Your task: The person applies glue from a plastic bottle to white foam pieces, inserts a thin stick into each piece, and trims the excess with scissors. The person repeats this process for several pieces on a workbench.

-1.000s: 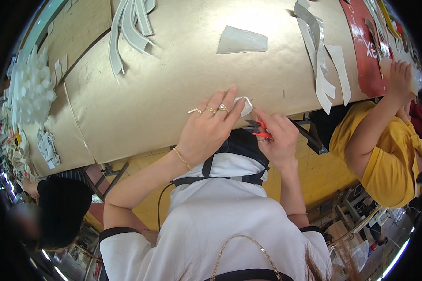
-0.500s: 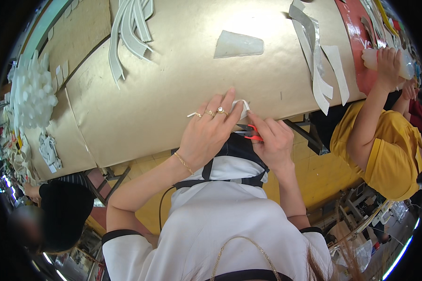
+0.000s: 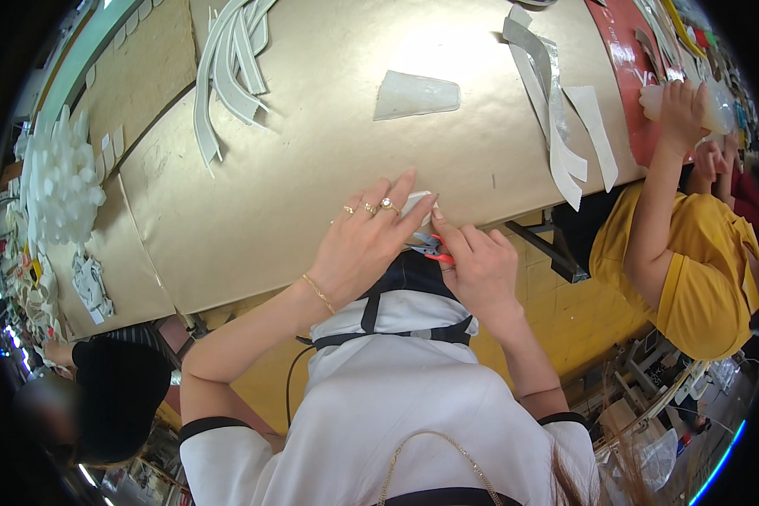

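Right hand (image 3: 482, 266), curled round snips (image 3: 434, 250), has neared left hand (image 3: 358, 240), loosely parted fingers holding white piece (image 3: 416, 203), letting both work it

Left hand (image 3: 356, 240) is palm down, fingers (image 3: 403, 184) extended; right hand (image 3: 483, 274) curls beside it.

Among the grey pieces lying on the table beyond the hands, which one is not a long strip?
The pale grey four-sided piece, lying alone; its wide shape differs from the long, curved pale strips at left and long grey strips at right.
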`<state>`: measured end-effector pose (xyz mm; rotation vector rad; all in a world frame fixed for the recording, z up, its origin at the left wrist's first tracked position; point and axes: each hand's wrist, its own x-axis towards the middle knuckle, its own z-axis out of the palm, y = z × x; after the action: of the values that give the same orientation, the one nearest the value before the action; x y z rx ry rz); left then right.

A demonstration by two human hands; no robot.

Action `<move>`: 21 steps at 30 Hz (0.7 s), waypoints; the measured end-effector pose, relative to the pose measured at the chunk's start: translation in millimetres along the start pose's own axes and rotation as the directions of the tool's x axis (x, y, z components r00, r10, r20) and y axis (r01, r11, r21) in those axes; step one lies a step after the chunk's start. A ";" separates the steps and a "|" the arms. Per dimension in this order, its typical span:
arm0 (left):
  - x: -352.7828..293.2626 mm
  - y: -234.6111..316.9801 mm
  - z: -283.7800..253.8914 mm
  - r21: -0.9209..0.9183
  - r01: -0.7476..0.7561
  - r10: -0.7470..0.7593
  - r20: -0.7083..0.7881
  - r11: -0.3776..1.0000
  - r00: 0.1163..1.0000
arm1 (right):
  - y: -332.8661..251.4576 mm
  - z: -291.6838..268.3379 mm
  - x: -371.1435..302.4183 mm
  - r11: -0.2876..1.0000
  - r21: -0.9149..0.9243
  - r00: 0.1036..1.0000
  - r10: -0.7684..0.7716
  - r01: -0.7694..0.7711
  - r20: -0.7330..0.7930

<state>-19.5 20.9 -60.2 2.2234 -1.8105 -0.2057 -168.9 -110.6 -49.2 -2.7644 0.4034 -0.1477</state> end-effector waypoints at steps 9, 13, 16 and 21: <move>4.6 -14.8 -2.9 -0.036 -0.063 0.063 0.000 0.997 0.998 | 6.5 16.2 -9.9 0.998 -0.054 0.999 -0.016 0.014 -0.048; 2.8 -15.7 -4.1 -0.064 -0.080 0.083 0.057 0.995 0.995 | 1.5 20.0 -13.9 0.997 -0.064 0.998 0.026 -0.030 -0.062; 5.8 -15.1 -8.3 -0.109 -0.058 0.068 0.098 0.992 0.993 | -1.1 13.9 -12.1 0.998 -0.057 0.999 0.032 -0.032 -0.016; 17.2 -12.3 -19.2 -0.176 -0.018 0.038 0.109 0.984 0.993 | 0.1 1.9 -8.9 0.999 -0.040 0.998 0.033 -0.031 0.049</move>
<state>1.0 8.6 -44.4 2.1019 -1.8029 -0.4741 -177.1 -107.5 -51.5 -2.7926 0.4418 -0.0635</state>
